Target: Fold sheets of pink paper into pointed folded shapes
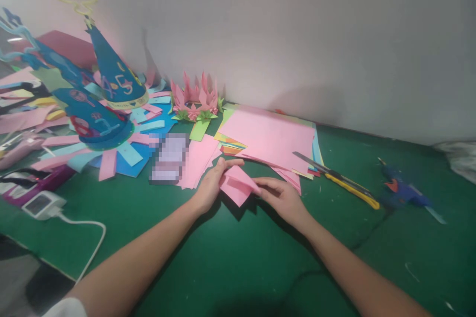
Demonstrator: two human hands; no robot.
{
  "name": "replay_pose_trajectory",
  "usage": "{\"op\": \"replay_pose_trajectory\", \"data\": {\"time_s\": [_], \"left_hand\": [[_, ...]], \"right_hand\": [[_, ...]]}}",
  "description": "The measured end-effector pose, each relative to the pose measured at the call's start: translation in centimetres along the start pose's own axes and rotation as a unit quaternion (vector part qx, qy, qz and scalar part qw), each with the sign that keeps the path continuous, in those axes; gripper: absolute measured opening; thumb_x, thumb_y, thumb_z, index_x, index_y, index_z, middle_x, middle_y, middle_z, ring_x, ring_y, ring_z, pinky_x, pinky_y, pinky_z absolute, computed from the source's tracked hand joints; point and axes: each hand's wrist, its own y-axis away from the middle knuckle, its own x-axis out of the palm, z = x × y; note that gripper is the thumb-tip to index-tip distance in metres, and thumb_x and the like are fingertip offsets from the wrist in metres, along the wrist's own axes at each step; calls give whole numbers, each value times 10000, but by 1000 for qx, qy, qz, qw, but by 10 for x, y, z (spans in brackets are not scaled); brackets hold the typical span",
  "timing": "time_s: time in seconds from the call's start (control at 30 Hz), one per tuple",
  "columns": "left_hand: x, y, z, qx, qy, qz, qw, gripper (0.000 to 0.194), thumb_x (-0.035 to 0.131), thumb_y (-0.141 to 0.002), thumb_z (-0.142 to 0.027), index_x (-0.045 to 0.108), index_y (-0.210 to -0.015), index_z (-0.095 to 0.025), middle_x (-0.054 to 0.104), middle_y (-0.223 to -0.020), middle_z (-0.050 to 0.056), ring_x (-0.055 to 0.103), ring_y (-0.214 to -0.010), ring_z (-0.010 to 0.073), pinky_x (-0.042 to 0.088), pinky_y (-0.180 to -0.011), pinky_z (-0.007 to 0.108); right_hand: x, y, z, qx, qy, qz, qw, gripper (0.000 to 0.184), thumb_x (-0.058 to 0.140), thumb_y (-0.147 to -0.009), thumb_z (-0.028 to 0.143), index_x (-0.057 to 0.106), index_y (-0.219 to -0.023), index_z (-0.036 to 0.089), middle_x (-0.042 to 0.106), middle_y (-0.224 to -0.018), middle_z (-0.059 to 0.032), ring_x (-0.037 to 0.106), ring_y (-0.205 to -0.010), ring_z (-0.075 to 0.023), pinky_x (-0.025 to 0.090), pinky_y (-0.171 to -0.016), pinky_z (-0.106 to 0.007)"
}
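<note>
A small pink paper (238, 185), partly folded with creases showing, is held between both hands just above the green table (223, 267). My left hand (213, 183) grips its left edge, thumb and index finger along the upper side. At the paper's right corner, my right hand (280, 200) pinches it between thumb and fingertips. Right behind the hands lies a stack of pink paper sheets (273, 131) with other colours under it. Smaller pink paper pieces (201, 161) lie beyond my left hand.
A box cutter (345, 185) with its blade out rests across the stack's edge. Farther right lies a blue glue gun (407, 190). Paper cone hats (115, 72), a pink paper crown (195, 99), a blurred-out phone (169, 158) and a white charger (44, 205) with cable occupy the left.
</note>
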Motion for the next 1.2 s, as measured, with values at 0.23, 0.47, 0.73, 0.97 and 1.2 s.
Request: {"op": "replay_pose_trajectory", "data": {"time_s": [0.23, 0.47, 0.73, 0.97, 1.2], "left_hand": [[6, 1, 4, 80, -10, 48, 996, 539, 736, -699, -324, 515, -1179, -217, 533, -1226, 88, 516, -1092, 218, 433, -895, 300], [6, 2, 12, 197, -172, 10, 965, 279, 676, -739, -199, 565, -993, -223, 465, -1151, 77, 462, -1117, 225, 415, -916, 341], [14, 14, 4, 226, -192, 75, 952, 313, 695, -752, -345, 566, -1006, -217, 435, -1187, 101, 414, -1181, 260, 356, -994, 391], [25, 21, 12, 127, -63, 137, 980, 553, 768, -666, -388, 410, -1051, -216, 412, -1226, 101, 470, -1085, 232, 416, -880, 354], [27, 20, 13, 82, 32, 204, 975, 658, 743, -703, -405, 351, -1196, -214, 455, -1185, 105, 446, -1140, 249, 389, -930, 390]], "right_hand": [[-3, -2, -1, 43, -48, -71, 995, 372, 607, -768, 526, 637, -618, 187, 616, -581, -16, 568, -580, -160, 485, -618, -295], [-2, -1, -1, 61, -68, -90, 992, 383, 631, -750, 526, 589, -573, 189, 580, -545, 0, 520, -544, -132, 440, -587, -266], [-1, 3, 8, 26, -56, -84, 995, 442, 668, -683, 573, 480, -526, 204, 472, -501, 32, 431, -497, -119, 396, -519, -258], [3, 10, 10, -68, -57, -49, 995, 408, 590, -780, 542, 477, -591, 199, 501, -614, 10, 465, -590, -140, 423, -577, -262], [4, 13, 8, -118, -41, 1, 992, 309, 530, -868, 419, 508, -654, 198, 523, -719, -3, 507, -690, -153, 433, -660, -272]]}}
